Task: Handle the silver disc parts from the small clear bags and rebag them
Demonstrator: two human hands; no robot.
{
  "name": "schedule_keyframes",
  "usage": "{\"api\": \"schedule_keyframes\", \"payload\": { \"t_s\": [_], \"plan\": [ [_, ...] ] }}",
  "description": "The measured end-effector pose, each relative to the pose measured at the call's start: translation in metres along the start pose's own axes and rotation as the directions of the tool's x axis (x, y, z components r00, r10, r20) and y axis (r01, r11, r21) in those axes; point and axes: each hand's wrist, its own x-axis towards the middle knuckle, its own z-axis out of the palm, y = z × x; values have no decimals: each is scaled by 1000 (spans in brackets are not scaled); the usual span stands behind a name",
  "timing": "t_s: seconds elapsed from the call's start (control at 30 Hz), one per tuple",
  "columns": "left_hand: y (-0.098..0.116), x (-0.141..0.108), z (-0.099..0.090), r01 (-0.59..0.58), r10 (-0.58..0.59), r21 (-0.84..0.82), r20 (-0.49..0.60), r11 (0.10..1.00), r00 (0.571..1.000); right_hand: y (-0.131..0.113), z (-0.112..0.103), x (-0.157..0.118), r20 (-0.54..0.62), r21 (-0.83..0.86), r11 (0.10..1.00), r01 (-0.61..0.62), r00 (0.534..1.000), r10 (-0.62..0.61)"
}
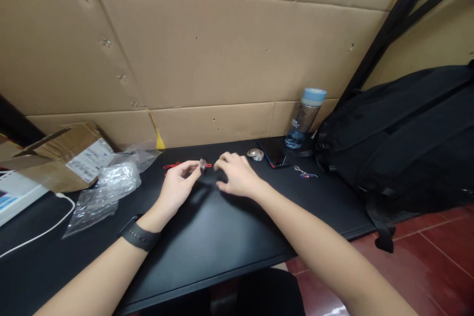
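My left hand (pixel 178 182) pinches a small, dark, shiny round piece (pixel 203 166) between thumb and fingers, slightly above the table. A short red cord loop (pixel 208 165) sticks out from its right side. More red cord (pixel 171 166) shows behind the left hand, partly hidden by the fingers. Just to the right, my right hand (pixel 237 175) is open, its fingers bent and apart, holding nothing that I can see. Beyond the right hand, a shiny silver round metal piece (pixel 255 154) lies on the black tabletop (pixel 222 237).
A phone (pixel 273 152), a clear bottle with blue lid (pixel 304 118) and a small colourful charm on a cord (pixel 305 174) stand or lie rightward, beside a black backpack (pixel 403 143). Leftward are clear plastic wrapping (pixel 116 182), a torn cardboard box (pixel 70 153) and a white cable (pixel 55 227).
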Motion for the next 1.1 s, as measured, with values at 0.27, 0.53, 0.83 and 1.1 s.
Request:
{"api": "schedule_keyframes", "payload": {
  "t_s": [0.27,0.53,0.83,1.1],
  "plan": [
    [-10,2,0,-44,43,102,19,994,999,48,-27,7,-176,-235,710,-664,747,641],
    [-9,3,-2,-81,77,122,30,989,997,27,-22,6,-285,-274,863,-425,893,349],
    [-8,1,-1,-76,70,137,45,988,997,38,-18,7,-256,-244,801,-547,833,491],
    [-1,0,-1,-83,77,50,116,995,990,11,-17,4,-179,237,943,232,965,-193]
  ]
}}
